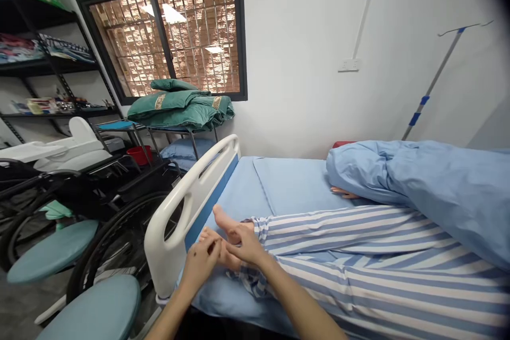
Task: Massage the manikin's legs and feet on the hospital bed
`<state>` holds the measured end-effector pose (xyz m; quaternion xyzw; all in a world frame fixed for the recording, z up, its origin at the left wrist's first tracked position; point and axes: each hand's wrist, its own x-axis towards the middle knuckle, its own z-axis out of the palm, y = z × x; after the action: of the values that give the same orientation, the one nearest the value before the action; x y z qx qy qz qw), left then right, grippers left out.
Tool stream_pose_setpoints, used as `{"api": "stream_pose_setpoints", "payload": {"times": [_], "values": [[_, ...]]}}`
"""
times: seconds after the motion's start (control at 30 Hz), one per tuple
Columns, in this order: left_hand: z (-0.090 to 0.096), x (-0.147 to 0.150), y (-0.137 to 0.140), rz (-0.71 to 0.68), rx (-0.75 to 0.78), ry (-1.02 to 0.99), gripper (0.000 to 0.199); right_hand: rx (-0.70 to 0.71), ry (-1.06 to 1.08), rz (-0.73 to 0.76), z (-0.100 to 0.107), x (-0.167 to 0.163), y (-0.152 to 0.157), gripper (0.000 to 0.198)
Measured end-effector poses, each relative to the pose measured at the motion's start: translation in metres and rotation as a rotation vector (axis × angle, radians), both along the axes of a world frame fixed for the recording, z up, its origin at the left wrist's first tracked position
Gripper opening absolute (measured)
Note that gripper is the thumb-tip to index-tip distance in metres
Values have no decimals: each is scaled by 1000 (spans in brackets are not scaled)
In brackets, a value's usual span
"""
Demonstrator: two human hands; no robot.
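Observation:
A person in blue-and-white striped trousers (358, 276) lies on the bed, bare feet toward the white footboard. My left hand (202, 261) is closed around the front of the nearer foot (228, 258), close to its toes. With thumb and fingers bent, my right hand (247, 246) grips the same foot near the ankle. The farther foot (226, 221) rests just behind my hands, toes pointing up. Parts of the nearer foot are hidden under my fingers.
The bed's white footboard (169, 223) rises left of my hands. Beyond it stand a wheelchair (131, 196) and teal round stools (99, 311). A blue quilt (430, 180) covers the person's upper part, one hand (345, 192) showing. An IV pole (434, 82) stands behind.

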<state>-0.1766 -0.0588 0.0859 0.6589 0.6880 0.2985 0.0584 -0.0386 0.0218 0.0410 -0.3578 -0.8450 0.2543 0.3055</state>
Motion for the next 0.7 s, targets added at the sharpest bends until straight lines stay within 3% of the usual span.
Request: {"api": "stream_pose_setpoints", "payload": {"times": [0.07,0.17,0.27,0.43,0.6,0.7], "values": [[21,-5,18,25,126,142,28,66,-50,-80,0,-5,8,31],[28,-14,52,67,190,392,31,100,-197,-149,-4,-11,24,30],[17,-24,87,27,10,560,39,77,-376,-154,-13,-16,38,33],[9,-26,133,3,-357,674,36,-52,-620,-182,-27,-27,66,58],[7,-10,172,29,-568,793,28,-225,-806,-92,-34,-35,93,60],[-2,-4,187,33,-654,788,22,-228,-817,-88,-40,-36,100,60]]}}
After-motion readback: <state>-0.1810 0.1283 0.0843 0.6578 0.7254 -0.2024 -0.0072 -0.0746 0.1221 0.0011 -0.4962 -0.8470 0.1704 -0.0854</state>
